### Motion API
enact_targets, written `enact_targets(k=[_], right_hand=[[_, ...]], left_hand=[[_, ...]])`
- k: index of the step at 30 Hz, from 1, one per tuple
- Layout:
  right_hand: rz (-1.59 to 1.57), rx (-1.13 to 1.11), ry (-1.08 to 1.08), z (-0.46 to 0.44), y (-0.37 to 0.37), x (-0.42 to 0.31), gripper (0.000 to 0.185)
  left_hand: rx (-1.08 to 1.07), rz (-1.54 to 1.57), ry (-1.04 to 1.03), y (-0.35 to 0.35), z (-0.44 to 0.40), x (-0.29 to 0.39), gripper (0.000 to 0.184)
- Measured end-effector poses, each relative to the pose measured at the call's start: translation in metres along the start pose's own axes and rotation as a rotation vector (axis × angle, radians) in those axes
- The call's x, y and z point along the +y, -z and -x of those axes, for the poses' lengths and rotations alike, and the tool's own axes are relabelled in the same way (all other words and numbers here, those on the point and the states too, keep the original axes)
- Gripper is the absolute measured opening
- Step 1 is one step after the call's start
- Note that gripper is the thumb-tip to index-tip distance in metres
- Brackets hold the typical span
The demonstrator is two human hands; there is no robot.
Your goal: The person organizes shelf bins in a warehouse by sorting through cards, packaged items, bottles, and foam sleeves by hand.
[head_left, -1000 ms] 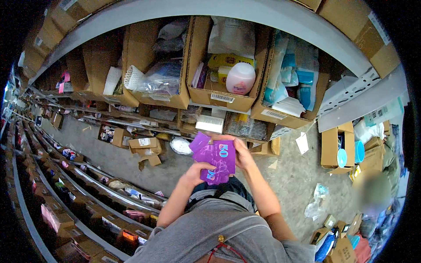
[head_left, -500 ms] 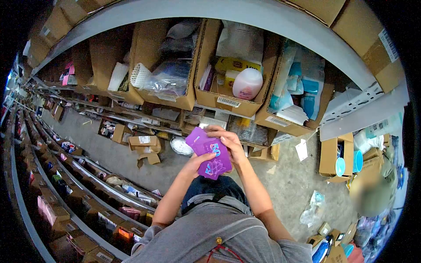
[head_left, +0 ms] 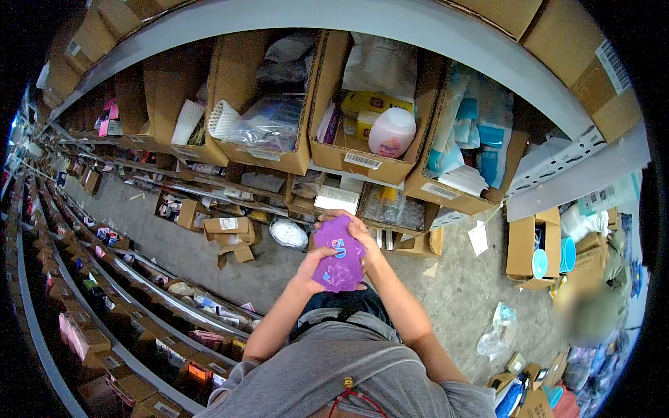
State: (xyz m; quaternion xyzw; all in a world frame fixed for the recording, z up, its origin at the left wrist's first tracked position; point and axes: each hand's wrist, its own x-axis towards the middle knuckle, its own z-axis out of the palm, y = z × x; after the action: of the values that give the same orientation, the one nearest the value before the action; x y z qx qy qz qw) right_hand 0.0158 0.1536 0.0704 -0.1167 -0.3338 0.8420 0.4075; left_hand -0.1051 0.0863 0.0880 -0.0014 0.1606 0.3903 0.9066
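A stack of purple cards, printed with a large 50 and a pale lotus flower, lies between my two hands in front of my waist. My left hand grips the lower left side, its thumb resting on the top card. Along the upper right side, my right hand has its fingers wrapped around the stack. Some of the fingers are hidden behind the cards. The cards sit nearly in line, with a few corners sticking out at the right.
Ahead is a shelf of open cardboard boxes; one holds a pale pink bottle. A cardboard box with blue cups stands at right. A plastic bag lies on the floor. Shelf rows with boxes run along the left, and a blurred person is at right.
The cards were fanned apart, with some sticking out to the upper left; now they are gathered into one neater stack. My hands have shifted slightly around it.
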Motion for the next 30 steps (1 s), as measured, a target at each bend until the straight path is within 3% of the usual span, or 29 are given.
enact_targets(k=[1,3,6,8,13,15,19,21,24,25,27,30], right_hand=[[0.001,0.002,0.001,0.002,0.003,0.005,0.061],[-0.084,0.109,0.007,0.006,0.005,0.011,0.041],[-0.258,0.103,0.045,0.010,0.001,0.016,0.032],[-0.277,0.070,0.040,0.012,0.010,0.023,0.033],[-0.300,0.067,-0.001,0.014,-0.004,0.017,0.034],[-0.415,-0.052,-0.002,0.013,-0.013,0.011,0.038],[-0.352,-0.202,-0.012,0.012,-0.010,0.006,0.042],[-0.251,-0.186,-0.112,0.014,-0.014,-0.003,0.048],[-0.223,-0.125,-0.094,0.015,0.001,0.006,0.044],[-0.222,-0.126,-0.094,0.016,0.004,0.010,0.044],[-0.274,0.082,-0.052,0.019,0.010,0.019,0.038],[-0.348,0.116,0.012,0.018,0.013,0.026,0.037]], left_hand=[[-0.006,0.087,0.037,0.005,0.000,-0.003,0.043],[-0.012,0.173,0.077,0.010,0.000,-0.007,0.044],[-0.017,0.317,0.090,0.011,0.001,-0.009,0.045],[-0.074,0.167,0.022,0.007,0.001,-0.008,0.044],[-0.100,0.168,-0.005,-0.003,0.001,-0.002,0.041],[-0.106,0.167,0.000,-0.006,0.001,0.000,0.038],[-0.147,0.171,0.028,-0.011,0.001,0.003,0.045],[-0.185,0.166,0.063,-0.013,0.000,0.004,0.049],[-0.285,0.133,0.159,-0.006,-0.004,0.005,0.054],[-0.229,0.206,0.166,-0.001,-0.005,0.005,0.055],[-0.176,0.277,0.175,-0.002,-0.004,0.004,0.055],[-0.033,0.265,0.122,-0.013,0.001,0.004,0.053]])
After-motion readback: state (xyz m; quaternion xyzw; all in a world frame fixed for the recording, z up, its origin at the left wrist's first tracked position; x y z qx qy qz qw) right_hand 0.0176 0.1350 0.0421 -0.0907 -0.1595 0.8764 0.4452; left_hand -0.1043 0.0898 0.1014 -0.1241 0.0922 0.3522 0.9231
